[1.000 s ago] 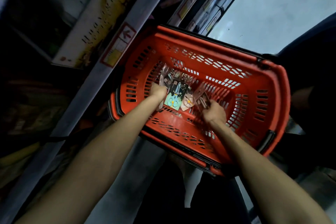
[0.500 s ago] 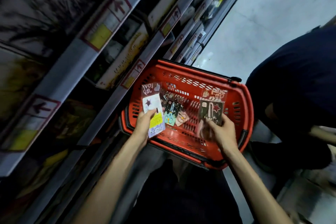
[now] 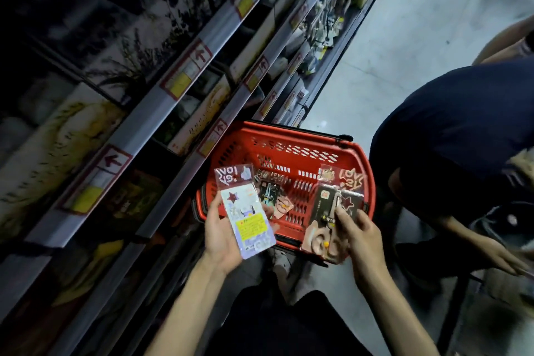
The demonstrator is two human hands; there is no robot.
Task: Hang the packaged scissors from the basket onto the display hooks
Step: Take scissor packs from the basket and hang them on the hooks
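1. Nearest to the camera, over the near rim of the red basket, the left hand holds a pale scissors package. The package lies in the palm, the thumb is on its left edge, and the fingers curl round from behind.
2. At the same depth, over the right side of the basket, the right hand holds a dark scissors package. The thumb and forefinger pinch its lower part; the other fingers are bent behind it.
3. Inside the basket, on its slotted bottom between the two hands, more packages lie flat.
4. The basket stands on a pale grey, smooth floor, which runs away behind it as an aisle.
5. Left of the basket rise dark shelves with metal rails. The rails carry price labels with red arrows and yellow fields, and flat boxes stand behind them.
6. Right of the basket, close to it, another person in a dark top bends down.
7. Beyond the basket, farther along the shelves, small goods hang in rows; they are too blurred to tell what they are.
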